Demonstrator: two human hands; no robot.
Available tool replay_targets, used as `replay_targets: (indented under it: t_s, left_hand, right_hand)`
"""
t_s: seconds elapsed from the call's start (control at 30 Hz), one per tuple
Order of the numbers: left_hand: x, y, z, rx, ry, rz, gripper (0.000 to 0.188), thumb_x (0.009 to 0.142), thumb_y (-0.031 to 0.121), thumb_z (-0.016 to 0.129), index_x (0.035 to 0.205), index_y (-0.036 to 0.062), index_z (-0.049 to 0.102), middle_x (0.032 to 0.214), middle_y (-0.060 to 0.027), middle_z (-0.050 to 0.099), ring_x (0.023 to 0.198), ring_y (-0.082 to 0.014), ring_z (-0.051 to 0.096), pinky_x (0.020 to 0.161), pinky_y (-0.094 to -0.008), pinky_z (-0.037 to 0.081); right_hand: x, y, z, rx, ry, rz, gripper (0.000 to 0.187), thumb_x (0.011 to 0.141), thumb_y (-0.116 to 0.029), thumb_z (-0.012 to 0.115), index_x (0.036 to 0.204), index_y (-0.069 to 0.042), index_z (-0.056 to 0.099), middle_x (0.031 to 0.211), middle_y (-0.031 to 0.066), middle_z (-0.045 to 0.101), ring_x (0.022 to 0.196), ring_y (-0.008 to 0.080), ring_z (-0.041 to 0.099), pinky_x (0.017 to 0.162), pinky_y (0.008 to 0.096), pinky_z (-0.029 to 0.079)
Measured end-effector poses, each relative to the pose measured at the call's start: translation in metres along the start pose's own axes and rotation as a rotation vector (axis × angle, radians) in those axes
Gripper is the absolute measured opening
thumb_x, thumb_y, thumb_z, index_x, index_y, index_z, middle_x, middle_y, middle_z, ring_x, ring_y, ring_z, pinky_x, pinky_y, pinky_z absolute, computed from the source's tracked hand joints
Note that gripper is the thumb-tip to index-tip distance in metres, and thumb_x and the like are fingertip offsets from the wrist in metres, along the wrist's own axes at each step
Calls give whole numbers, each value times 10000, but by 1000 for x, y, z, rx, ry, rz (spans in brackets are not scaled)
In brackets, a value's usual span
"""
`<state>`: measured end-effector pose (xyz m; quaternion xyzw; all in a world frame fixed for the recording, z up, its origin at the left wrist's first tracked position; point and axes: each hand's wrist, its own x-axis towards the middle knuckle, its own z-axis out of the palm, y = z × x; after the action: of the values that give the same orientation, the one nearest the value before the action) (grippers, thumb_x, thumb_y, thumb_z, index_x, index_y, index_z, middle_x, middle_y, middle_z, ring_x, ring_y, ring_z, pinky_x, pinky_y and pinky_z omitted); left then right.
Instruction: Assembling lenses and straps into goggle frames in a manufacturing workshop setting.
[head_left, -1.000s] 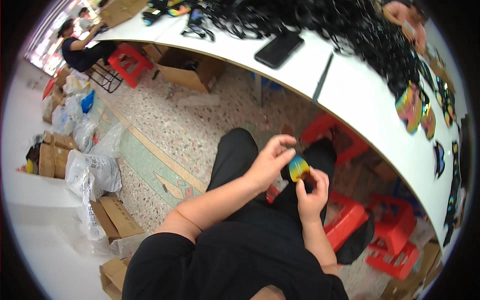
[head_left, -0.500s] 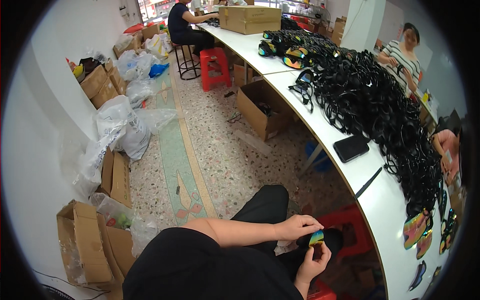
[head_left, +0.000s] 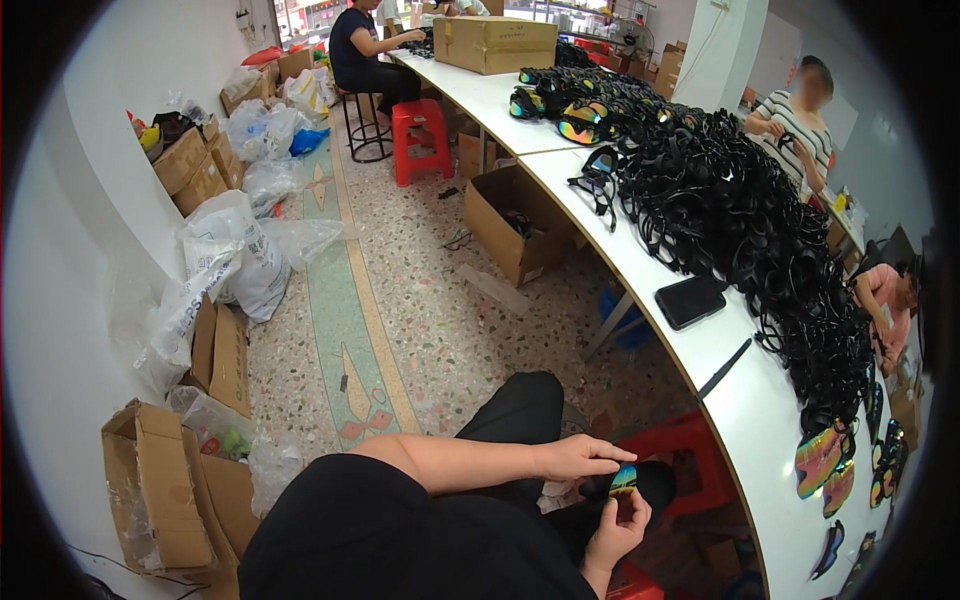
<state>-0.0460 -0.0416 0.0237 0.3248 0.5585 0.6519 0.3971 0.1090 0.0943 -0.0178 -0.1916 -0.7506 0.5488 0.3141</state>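
Note:
Over my lap I hold a pair of goggles (head_left: 623, 480) with a mirrored lens that shines blue, green and yellow. My left hand (head_left: 582, 457) lies across the upper edge, its fingers closed on it. From below, my right hand (head_left: 617, 530) pinches the lower edge between thumb and fingers. A dark part beside the lens blends into my black trousers, so its shape is unclear. To the right, a large heap of goggles with black straps (head_left: 740, 190) covers much of the white table (head_left: 730, 420).
A black phone (head_left: 690, 301) and a black strip (head_left: 724, 369) lie near the table edge. Loose mirrored lenses (head_left: 822, 460) rest further right. Red stools (head_left: 420, 142), an open carton (head_left: 520, 222) and plastic bags (head_left: 245, 260) stand on the floor. Several people sit or stand around the table.
The view has shifted slightly, so everything sits a little further left. Both hands keep their hold on the goggles, and the lens's reflection has changed from more yellow to more blue.

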Motion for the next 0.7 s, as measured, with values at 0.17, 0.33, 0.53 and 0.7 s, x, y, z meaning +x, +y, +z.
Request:
replay_targets:
  t_s: [0.17,0.33,0.53,0.7]
  left_hand:
    - [3,2,-1,-117,-102,-153,440,934,126,651,1364,88,567,1122,-24,658,891,-58,603,756,-221,514]
    - [8,25,-7,434,-307,84,648,753,185,824,1333,57,565,1239,-124,634,1145,-219,603,956,-332,491]
    - [6,59,-19,388,-283,4,680,701,164,867,1308,31,592,1233,-107,664,1154,-191,619,1004,-325,468]
    - [16,50,-12,457,-285,48,721,666,166,889,1323,80,603,1203,-92,660,1116,-196,617,978,-319,464]
  right_hand:
    - [-9,-2,-11,11,-39,-25,385,803,55,670,1176,11,584,1150,76,520,986,163,593,862,276,497]
    - [-17,-26,-11,-140,-24,-120,343,769,35,713,1099,3,623,1091,107,574,987,224,601,879,317,496]
    - [2,-47,1,-88,-26,-136,375,741,-5,741,1103,-18,646,1020,120,621,914,232,616,804,305,507]
    - [-2,-39,-2,-7,47,-9,337,724,-5,750,1035,-16,621,985,82,607,864,171,606,776,278,505]
